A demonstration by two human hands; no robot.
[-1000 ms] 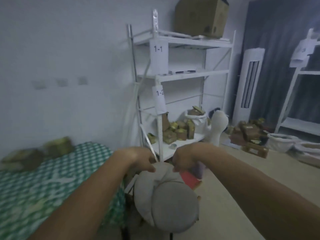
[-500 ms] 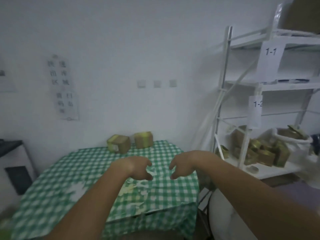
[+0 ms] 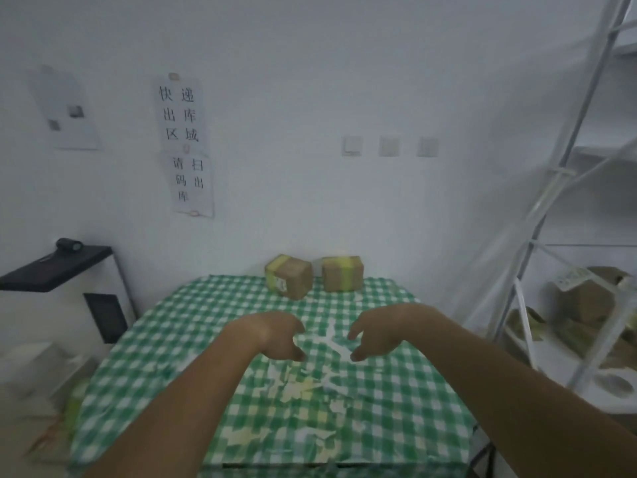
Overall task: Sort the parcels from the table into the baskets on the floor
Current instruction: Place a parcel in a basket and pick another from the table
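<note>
Table [image 3: 165,326], green-check cloth, is the landmark. Far edge sits against the white wall; near edge runs across the bottom of the view. L edge is bordered by a white cabinet [image 3: 51,305] w/ black top, a narrow gap between the two. R edge is bordered by a white metal shelf rack [image 3: 537,270], its upright just beside the table's far R corner; boxes lie on the rack's lower shelf. Cloth between hands and far edge carries only the pattern and some white/yellow print, so that stretch is open room.

Parcels: two brown cartons w/ yellow-green tape at the table's far edge, about mid-width. Left parcel [image 3: 289,281] is turned corner-on to the camera, white label on its near face. Right parcel [image 3: 342,273] sits squarer, just beside it; contact betw. them cannot be told.

Left hand [image 3: 275,334] and right hand [image 3: 379,334] hover over mid-table, palms facing inward, fingers loosely curled and apart, nothing held. Both parcels lie beyond the hands toward the wall, clear of the fingertips; left parcel roughly in line w/ left hand, right parcel betw. the two hands.

Wall above table: paper notices, three switch plates.
</note>
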